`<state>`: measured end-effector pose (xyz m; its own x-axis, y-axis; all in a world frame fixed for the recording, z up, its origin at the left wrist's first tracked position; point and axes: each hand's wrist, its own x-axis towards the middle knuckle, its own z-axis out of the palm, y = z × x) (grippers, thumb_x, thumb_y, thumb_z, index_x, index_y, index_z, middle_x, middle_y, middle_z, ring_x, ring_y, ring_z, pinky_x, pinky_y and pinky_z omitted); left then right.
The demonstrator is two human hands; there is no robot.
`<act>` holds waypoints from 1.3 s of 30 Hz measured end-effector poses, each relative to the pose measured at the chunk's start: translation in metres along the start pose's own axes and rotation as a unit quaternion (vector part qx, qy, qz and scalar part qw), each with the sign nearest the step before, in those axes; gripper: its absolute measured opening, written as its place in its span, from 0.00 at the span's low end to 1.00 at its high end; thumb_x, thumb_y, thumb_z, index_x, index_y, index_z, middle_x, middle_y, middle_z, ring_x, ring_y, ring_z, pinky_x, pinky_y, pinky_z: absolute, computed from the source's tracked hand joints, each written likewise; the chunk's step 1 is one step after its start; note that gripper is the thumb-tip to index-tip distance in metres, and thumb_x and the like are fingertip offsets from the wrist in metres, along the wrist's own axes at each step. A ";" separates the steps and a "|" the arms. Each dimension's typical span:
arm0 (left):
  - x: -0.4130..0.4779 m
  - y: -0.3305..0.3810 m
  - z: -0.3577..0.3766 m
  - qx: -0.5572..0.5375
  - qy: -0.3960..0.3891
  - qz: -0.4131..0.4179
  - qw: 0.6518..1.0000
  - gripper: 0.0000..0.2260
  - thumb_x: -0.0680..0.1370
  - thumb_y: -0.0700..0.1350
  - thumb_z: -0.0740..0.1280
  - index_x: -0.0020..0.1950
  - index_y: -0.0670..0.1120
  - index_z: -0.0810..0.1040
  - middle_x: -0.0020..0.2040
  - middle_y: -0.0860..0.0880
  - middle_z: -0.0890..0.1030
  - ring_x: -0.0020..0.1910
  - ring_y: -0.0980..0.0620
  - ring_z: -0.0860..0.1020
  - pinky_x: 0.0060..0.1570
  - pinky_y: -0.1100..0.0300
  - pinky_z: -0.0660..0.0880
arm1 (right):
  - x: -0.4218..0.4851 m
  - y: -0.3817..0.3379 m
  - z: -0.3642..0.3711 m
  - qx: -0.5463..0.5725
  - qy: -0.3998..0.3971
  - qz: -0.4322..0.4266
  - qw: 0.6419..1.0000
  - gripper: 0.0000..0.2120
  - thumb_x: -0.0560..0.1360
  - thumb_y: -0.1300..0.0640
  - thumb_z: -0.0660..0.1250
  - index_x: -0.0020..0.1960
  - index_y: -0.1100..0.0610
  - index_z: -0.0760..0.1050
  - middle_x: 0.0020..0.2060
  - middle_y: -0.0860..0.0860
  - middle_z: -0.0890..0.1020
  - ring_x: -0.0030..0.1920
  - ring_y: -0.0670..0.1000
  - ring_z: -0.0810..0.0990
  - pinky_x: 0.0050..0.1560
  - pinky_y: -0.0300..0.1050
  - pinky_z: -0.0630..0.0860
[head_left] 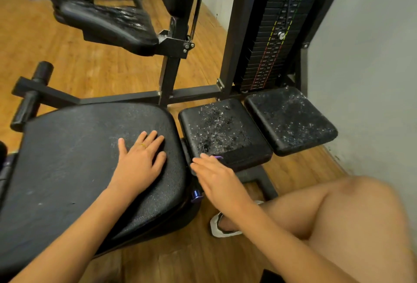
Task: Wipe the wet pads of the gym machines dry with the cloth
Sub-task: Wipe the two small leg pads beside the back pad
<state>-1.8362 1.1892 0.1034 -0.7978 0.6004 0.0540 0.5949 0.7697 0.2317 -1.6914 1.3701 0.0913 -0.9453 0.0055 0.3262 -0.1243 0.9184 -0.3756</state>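
One wide-angle camera sits on the person's head and faces forward and steeply down, close above both forearms. The left hand (141,161) and right hand (216,176) lie near the middle of the frame, close to the lens. Beyond the hands the view runs up to the weight stack (273,41) and the wall (372,57); right of the right hand a bare knee (352,210) crowds the lower corner, very near the camera

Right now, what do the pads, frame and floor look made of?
Pads: black vinyl or leatherette; pebbled grain, droplets beading on top. Frame: probably painted steel; matte black square tube with bolts. Floor: glossy wood or wood-look planks; cannot tell which.
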 end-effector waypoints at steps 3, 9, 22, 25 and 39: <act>0.004 -0.023 -0.010 -0.001 0.023 -0.062 0.998 0.22 0.83 0.53 0.57 0.76 0.49 0.67 0.78 0.47 0.64 0.78 0.46 0.59 0.71 0.32 0.47 | 0.002 0.003 -0.005 0.058 -0.015 0.018 0.998 0.15 0.79 0.60 0.62 0.65 0.59 0.77 0.64 0.52 0.78 0.69 0.49 0.72 0.72 0.37 0.61; 0.000 -0.042 -0.008 0.037 0.003 -0.101 0.994 0.24 0.83 0.55 0.52 0.78 0.49 0.62 0.80 0.47 0.58 0.78 0.45 0.54 0.72 0.33 0.50 | 0.000 0.017 -0.013 0.048 -0.044 0.002 0.998 0.18 0.79 0.54 0.64 0.68 0.56 0.75 0.67 0.49 0.75 0.71 0.46 0.68 0.73 0.43 0.62; 0.000 -0.041 -0.007 0.043 0.021 -0.099 0.994 0.23 0.83 0.54 0.54 0.76 0.47 0.64 0.79 0.45 0.61 0.78 0.44 0.56 0.71 0.33 0.53 | 0.056 -0.015 0.010 0.086 -0.060 0.064 0.992 0.23 0.80 0.63 0.61 0.74 0.58 0.65 0.76 0.51 0.62 0.77 0.48 0.55 0.75 0.44 0.57; 0.002 -0.041 -0.006 0.039 0.019 -0.101 0.994 0.23 0.83 0.54 0.53 0.77 0.48 0.63 0.79 0.45 0.60 0.78 0.44 0.55 0.71 0.34 0.52 | 0.046 -0.010 0.014 0.063 -0.045 0.041 0.996 0.24 0.80 0.60 0.61 0.75 0.59 0.63 0.78 0.51 0.55 0.78 0.49 0.46 0.75 0.41 0.48; 0.005 -0.043 -0.004 0.040 0.023 -0.098 0.994 0.22 0.82 0.54 0.54 0.74 0.47 0.65 0.77 0.45 0.63 0.76 0.43 0.58 0.69 0.32 0.56 | 0.058 -0.003 0.010 -0.042 -0.101 -0.005 0.994 0.22 0.82 0.58 0.56 0.75 0.58 0.62 0.75 0.53 0.64 0.77 0.52 0.56 0.76 0.46 0.47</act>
<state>-1.8664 1.1586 0.0979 -0.9018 0.4281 0.0596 0.4319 0.8869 0.1642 -1.7488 1.3639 0.1027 -0.9863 -0.0763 0.1464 -0.1173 0.9477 -0.2968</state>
